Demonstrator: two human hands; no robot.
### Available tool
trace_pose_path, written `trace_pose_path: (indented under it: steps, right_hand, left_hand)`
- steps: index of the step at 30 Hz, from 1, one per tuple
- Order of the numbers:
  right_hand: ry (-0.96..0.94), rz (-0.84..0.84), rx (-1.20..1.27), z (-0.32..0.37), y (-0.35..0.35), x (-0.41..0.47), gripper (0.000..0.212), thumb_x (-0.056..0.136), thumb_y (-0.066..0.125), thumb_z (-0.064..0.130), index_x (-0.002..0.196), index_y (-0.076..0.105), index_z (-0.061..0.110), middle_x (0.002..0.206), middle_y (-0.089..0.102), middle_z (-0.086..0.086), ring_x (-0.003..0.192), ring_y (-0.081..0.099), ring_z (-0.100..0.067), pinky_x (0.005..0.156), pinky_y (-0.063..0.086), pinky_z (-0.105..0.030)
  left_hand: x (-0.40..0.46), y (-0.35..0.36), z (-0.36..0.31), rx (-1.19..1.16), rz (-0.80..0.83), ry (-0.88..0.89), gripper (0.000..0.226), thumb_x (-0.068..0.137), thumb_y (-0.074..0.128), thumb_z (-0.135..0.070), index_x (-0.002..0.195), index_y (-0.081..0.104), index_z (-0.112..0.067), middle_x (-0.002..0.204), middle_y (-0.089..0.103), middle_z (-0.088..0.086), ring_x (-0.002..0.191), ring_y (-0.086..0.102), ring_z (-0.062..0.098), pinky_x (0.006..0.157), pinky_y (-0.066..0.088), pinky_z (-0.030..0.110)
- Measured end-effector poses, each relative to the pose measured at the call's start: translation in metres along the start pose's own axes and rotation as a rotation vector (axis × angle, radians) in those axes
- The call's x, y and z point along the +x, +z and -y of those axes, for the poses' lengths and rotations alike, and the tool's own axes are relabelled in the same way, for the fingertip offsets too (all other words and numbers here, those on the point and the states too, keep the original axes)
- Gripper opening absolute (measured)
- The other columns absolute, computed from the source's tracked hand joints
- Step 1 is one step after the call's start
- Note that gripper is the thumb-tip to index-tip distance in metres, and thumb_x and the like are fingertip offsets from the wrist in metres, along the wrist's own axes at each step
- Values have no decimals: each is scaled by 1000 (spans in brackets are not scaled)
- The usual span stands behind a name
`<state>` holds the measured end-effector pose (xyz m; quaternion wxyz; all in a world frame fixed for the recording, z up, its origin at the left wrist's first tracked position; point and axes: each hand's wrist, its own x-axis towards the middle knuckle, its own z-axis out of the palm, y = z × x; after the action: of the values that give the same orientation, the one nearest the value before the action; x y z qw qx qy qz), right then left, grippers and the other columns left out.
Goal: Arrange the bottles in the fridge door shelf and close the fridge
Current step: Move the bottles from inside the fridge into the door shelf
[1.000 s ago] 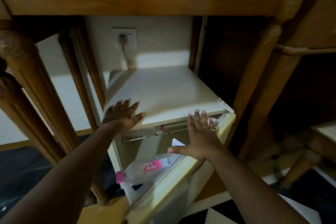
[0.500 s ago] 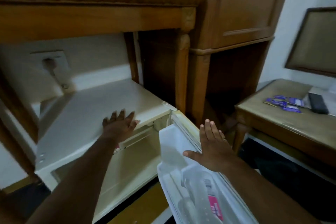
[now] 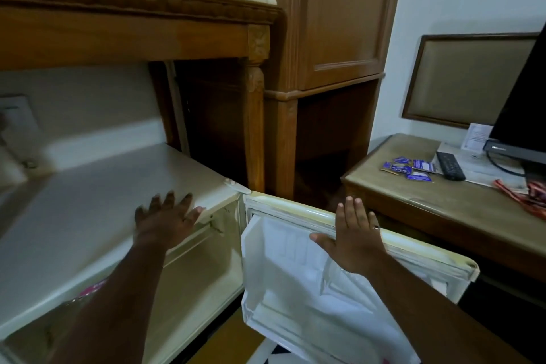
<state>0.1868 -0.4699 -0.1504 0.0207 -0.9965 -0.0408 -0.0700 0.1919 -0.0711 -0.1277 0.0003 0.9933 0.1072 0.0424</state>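
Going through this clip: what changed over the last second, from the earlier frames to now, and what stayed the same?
The fridge door swung much wider open, from nearly shut a second ago to standing well out from the cabinet. The right hand went with it, flat and open against the door's top edge. The left hand stayed pressed flat on the fridge top. Neither hand took hold of or let go of anything. The view turned right, bringing the side table into sight.

Low wooden bench (image 3: 437, 210) at right, bearing several blue sachets (image 3: 409, 168), a black remote control (image 3: 450, 165), a monitor base (image 3: 514, 151), a white printed card (image 3: 478, 136) and red cord (image 3: 531, 198). Small fridge (image 3: 97, 192) at left, beneath a carved wooden table (image 3: 141, 29); left hand (image 3: 165, 220) flat on the fridge's white top.
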Motion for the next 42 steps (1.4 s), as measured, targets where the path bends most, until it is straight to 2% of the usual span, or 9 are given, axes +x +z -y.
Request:
trace_pose_path:
  steps: [3, 8, 11, 13, 15, 21, 29, 36, 42]
  right_hand:
    - [14, 6, -10, 1, -1, 8, 121, 64, -10, 90, 155, 2, 11, 164, -9, -13, 150, -14, -30, 119, -5, -50]
    - [-72, 66, 41, -13, -12, 1, 109, 79, 36, 82, 155, 4, 11, 164, -10, -14, 149, -16, -31, 120, -1, -48]
    - [-145, -61, 100, -21, -15, -35, 87, 80, 56, 71, 144, 41, 14, 158, 27, -13, 147, 16, -33, 117, 22, -47]
    - [-147, -150, 5, -28, -14, -64, 71, 77, 57, 72, 123, 61, 18, 133, 53, -8, 123, 46, -30, 100, 41, -44]
    - [-75, -134, -44, -42, -16, -83, 69, 73, 52, 80, 104, 66, 20, 110, 59, -3, 102, 54, -25, 82, 45, -39]
    - [68, 324, -56, -80, -34, -99, 64, 66, 62, 79, 87, 57, 19, 91, 58, -1, 93, 56, -23, 75, 47, -35]
    - [-91, 131, -243, -64, -52, -94, 52, 79, 71, 39, 117, 50, 11, 116, 50, -10, 99, 55, -29, 69, 40, -36]
    - [-274, 44, -561, -33, -95, -86, 37, 85, 62, 13, 121, 53, 8, 119, 53, -14, 103, 55, -35, 84, 44, -40]
    - [-280, -99, -588, -8, -160, -71, 36, 80, 63, 21, 115, 56, 19, 113, 57, -8, 100, 59, -33, 81, 44, -39]
  left_hand:
    - [2, 2, 2, 0, -9, -4, 77, 90, 5, -76, 159, 13, -42, 171, 11, 2, 156, 9, 32, 119, 16, 59]
    - [2, 3, 1, 26, -42, 3, 78, 90, 6, -76, 158, 19, -41, 169, 19, 2, 153, 18, 34, 116, 22, 59]
    - [3, 3, 2, 36, -56, 3, 78, 89, 6, -77, 157, 22, -41, 166, 25, 4, 150, 23, 36, 114, 25, 58]
    - [3, 3, 0, 39, -44, 5, 78, 89, 6, -77, 155, 24, -41, 164, 28, 4, 149, 25, 36, 112, 27, 58]
    - [3, 7, 1, 42, -70, 4, 80, 87, 4, -79, 154, 26, -41, 162, 31, 5, 147, 28, 36, 110, 29, 58]
    - [8, 10, 5, 10, -69, 4, 89, 82, -1, -83, 156, 23, -41, 165, 28, 4, 148, 26, 36, 112, 26, 58]
    - [11, 14, 7, -3, -78, 1, 89, 81, 1, -83, 157, 23, -42, 164, 28, 3, 148, 27, 36, 111, 27, 58]
    - [16, 18, 10, -6, -97, -17, 93, 78, -5, -86, 156, 22, -44, 164, 28, 1, 148, 27, 34, 111, 27, 58]
    - [8, 10, 3, 7, -75, -48, 82, 86, 6, -81, 156, 25, -43, 165, 28, 1, 149, 26, 33, 113, 26, 56]
